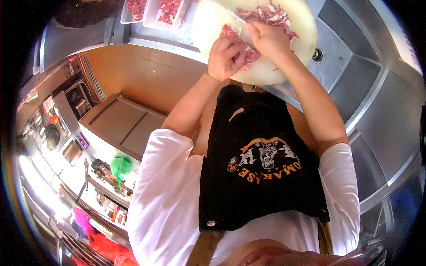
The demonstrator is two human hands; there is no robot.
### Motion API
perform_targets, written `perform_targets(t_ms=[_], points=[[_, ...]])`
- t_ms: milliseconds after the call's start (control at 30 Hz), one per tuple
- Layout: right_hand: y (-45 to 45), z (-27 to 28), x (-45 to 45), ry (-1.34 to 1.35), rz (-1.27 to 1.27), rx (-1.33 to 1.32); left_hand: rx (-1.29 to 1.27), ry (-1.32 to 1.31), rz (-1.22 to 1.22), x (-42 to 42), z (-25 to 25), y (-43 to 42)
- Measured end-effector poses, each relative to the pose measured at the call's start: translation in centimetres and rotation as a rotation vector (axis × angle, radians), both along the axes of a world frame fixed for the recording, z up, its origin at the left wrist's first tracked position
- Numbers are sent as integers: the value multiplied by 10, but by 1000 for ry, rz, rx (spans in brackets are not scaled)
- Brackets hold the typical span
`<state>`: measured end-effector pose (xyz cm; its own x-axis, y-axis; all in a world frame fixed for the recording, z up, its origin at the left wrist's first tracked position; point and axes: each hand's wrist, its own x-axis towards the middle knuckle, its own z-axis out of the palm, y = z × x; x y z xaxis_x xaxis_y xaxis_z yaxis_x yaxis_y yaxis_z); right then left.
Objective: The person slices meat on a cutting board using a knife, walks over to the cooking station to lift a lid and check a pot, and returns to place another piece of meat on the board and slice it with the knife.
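Observation:
A round, pale cutting board (266, 76) lies at the top of the head view with raw red meat on it. My left hand (226, 57) rests with bent fingers on a piece of meat (253, 56), pressing it to the board. In my right hand (269, 42) is a knife (238, 17); its blade slants across the meat close to my left fingers. The handle is mostly hidden by the right hand. Beyond the hands, thin sliced meat with white fat (270, 15) is heaped on the board.
Two white trays of sliced meat, one a nearer tray (181, 20), stand left of the board. A metal sink (335, 66) with a drain (317, 55) lies to the right. Behind on the left are a brown-topped cabinet (120, 124) and a green bag (120, 168).

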<state>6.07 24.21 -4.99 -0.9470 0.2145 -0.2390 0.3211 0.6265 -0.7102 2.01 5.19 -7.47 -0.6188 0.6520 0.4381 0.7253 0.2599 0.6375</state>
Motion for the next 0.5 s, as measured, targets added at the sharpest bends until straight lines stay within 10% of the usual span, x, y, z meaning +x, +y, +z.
perform_targets(t_ms=[500], points=[[-1,71,126,-150,27,44,-39,11,20,0,-4,2]])
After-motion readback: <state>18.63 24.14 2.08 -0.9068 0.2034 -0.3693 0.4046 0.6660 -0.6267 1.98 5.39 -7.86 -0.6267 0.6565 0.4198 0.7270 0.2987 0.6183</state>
